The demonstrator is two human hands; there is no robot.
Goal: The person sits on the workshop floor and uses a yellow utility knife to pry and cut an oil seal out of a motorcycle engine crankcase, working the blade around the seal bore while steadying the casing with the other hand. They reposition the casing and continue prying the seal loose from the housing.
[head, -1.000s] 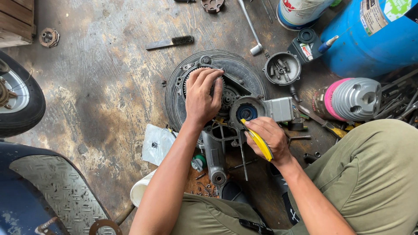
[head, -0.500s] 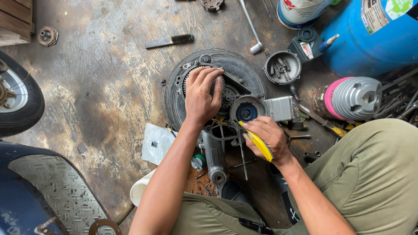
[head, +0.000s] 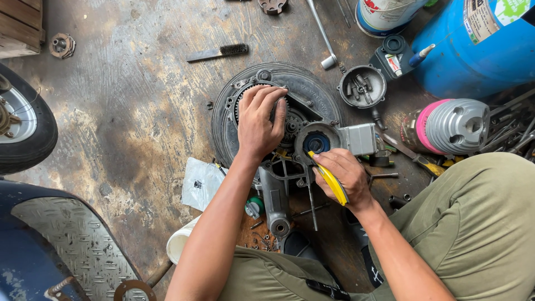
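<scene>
The left hand (head: 261,120) lies spread over the toothed clutch (head: 284,114) of the engine case (head: 290,150), which sits on the floor near the middle, toward the far edge, inside a worn tyre (head: 223,120). Its grip is open, fingertips curled over the clutch's rim rather than pinching it. The right hand (head: 345,175) is closed around a yellow tool (head: 330,179), tip pointing at the blue seal (head: 316,144) in the round housing just beside the clutch.

The risks, as I judge them: the tool's tip could slip off the seal and score the housing or jab the left fingers, which are close by. Loose bolts in the cup (head: 362,86) (and small screws near the person's knee) lie near enough to be knocked and scattered. The oily floor (head: 139,111) gives the case little hold if the left hand eases.
</scene>
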